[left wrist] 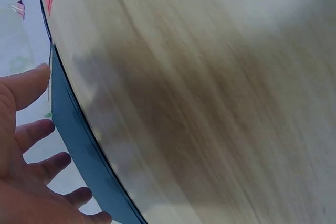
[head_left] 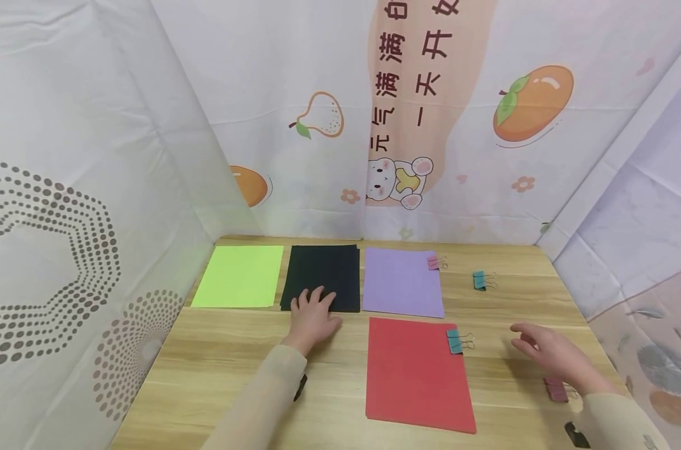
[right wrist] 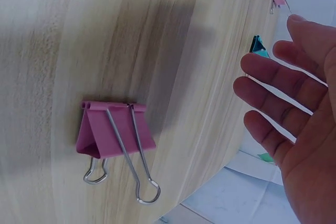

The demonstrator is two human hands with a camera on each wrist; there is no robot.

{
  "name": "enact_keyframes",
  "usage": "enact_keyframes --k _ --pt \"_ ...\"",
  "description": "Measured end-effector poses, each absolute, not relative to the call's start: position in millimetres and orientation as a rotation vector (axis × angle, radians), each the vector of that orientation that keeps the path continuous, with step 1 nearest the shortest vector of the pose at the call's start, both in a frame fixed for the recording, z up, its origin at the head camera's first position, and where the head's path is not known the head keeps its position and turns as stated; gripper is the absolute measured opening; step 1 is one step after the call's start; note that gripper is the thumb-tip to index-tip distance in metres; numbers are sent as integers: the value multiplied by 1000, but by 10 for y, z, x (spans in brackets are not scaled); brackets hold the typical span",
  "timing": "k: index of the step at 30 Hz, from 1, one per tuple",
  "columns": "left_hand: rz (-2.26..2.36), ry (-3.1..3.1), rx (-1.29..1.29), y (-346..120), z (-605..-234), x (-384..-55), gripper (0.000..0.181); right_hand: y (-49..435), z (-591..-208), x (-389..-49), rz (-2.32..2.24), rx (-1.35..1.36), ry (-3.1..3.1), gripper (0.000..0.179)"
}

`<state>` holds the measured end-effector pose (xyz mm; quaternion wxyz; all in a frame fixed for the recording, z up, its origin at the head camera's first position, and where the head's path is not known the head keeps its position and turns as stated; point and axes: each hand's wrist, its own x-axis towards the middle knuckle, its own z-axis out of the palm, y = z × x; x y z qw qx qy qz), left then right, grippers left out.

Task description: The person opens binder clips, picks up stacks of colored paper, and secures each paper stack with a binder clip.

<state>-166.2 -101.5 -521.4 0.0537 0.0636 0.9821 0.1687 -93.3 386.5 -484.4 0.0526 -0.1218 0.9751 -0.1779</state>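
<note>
My left hand (head_left: 312, 319) reaches over the near edge of a stack of black paper (head_left: 322, 269), fingers spread and straight. In the left wrist view the stack (left wrist: 86, 135) shows as a dark bluish slab beside the fingertips. My right hand (head_left: 551, 350) hovers over the right side of the table, fingers loosely bent and holding nothing. Close by that wrist lies a pink binder clip (right wrist: 118, 129), its wire handles spread. A teal binder clip (head_left: 481, 280) lies farther back, beyond the right hand's fingers.
Left of the black stack lies yellow-green paper (head_left: 239, 276). Purple paper (head_left: 402, 281) with a pink clip (head_left: 433, 262) on its corner lies to the right. Red paper (head_left: 416, 375) with a teal clip (head_left: 455, 342) is nearer on the wooden table (head_left: 200, 369). Printed curtains (head_left: 262, 75) enclose the table.
</note>
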Motion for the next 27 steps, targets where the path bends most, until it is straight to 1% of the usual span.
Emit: enact_keyframes --k 6,18,27 --pt "495 2960 191 -1072 -5206 -1627 64 3892 -4836 -916 -523 -361 2962 35" --pt "377 2912 221 -1182 -5247 -1544 79 3989 -4912 -870 -518 -348 2954 35" --pt "389 2929 243 -1195 -5319 -1519 82 4032 -4937 -822 -502 -324 2945 34"
